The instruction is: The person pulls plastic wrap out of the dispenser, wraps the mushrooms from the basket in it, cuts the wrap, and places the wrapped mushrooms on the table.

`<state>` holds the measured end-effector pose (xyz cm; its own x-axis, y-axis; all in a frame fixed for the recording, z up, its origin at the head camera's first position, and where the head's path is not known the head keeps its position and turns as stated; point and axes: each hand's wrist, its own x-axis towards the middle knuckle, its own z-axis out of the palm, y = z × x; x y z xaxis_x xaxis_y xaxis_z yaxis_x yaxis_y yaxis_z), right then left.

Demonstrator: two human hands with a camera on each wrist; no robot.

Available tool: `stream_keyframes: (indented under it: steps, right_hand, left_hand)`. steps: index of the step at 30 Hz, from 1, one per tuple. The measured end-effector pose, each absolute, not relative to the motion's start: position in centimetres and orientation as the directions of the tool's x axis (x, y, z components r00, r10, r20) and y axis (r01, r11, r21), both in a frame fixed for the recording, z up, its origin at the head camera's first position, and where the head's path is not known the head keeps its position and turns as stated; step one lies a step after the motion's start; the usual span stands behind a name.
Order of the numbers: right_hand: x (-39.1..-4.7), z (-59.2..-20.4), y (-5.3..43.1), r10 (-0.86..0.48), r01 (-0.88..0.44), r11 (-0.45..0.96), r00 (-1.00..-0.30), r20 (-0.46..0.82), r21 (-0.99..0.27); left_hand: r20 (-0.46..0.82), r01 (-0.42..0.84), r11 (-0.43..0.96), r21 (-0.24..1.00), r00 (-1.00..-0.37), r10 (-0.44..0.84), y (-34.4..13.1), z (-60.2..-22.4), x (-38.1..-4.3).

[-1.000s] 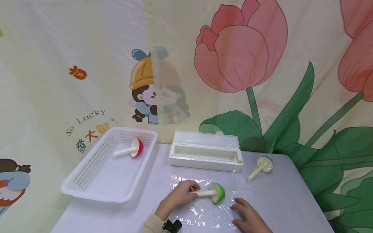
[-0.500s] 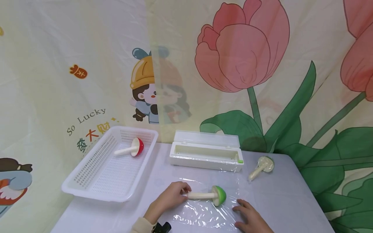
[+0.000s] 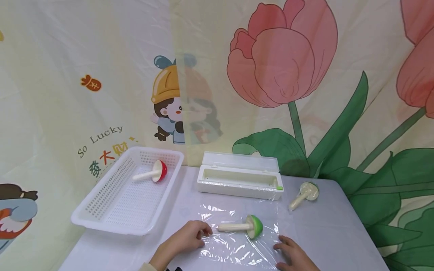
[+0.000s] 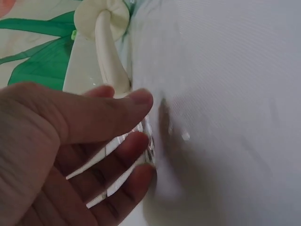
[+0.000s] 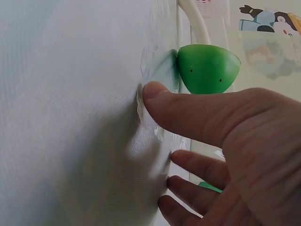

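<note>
A toy mushroom with a green cap (image 3: 256, 227) and pale stem lies on its side on a sheet of clear plastic film (image 3: 222, 246). My left hand (image 3: 186, 239) is at the film's left edge, apart from the stem; in the left wrist view its fingers are loosely bent, with nothing seen between thumb and fingers. At the film's right edge, my right hand (image 3: 295, 255) has its fingers spread. Its thumb (image 5: 174, 106) rests at the film's edge in the right wrist view, near the green cap (image 5: 207, 70).
Behind the film stands a long white box (image 3: 239, 191) with its lid raised and a green tab at its right end. A white plastic basket (image 3: 149, 230) at the left holds a red-capped toy mushroom (image 3: 158, 171). Another mushroom (image 3: 303, 195), wrapped in film, lies at the right.
My left hand has let go of the green-capped mushroom's stem and drawn back to the left and nearer. The mushroom now lies on the film. My right hand has shifted slightly nearer.
</note>
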<state>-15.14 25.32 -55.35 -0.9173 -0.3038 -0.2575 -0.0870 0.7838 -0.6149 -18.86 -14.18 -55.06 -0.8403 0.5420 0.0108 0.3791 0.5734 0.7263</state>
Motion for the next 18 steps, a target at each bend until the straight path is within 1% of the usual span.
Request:
stream_keyframes:
  steps: [3, 5, 10, 14, 18]
  right_hand:
    - [-15.0, -55.1, 25.4, -0.312, -0.081, 0.777, -0.911, -0.270, -0.624]
    - [-15.0, -55.0, 25.3, -0.300, -0.053, 0.778, -0.907, -0.296, -0.626]
    - [-14.9, -54.9, 25.7, -0.308, -0.020, 0.774, -0.886, -0.347, -0.633]
    - [-14.8, -55.0, 26.4, -0.359, -0.031, 0.742, -0.862, -0.358, -0.670]
    - [-14.5, -55.6, 27.4, -0.448, -0.057, 0.675, -0.824, -0.347, -0.736]
  left_hand:
    - [-0.012, 0.395, 0.570, 0.720, -0.815, 0.580, -14.9, -55.1, -18.3]
    - [-0.033, 0.389, 0.562, 0.730, -0.801, 0.598, -15.4, -55.1, -18.0]
    - [-0.070, 0.379, 0.559, 0.738, -0.781, 0.621, -16.4, -55.3, -17.7]
    - [-0.090, 0.382, 0.571, 0.727, -0.771, 0.631, -16.8, -55.2, -17.6]
    - [-0.111, 0.378, 0.573, 0.727, -0.759, 0.641, -17.4, -55.1, -17.4]
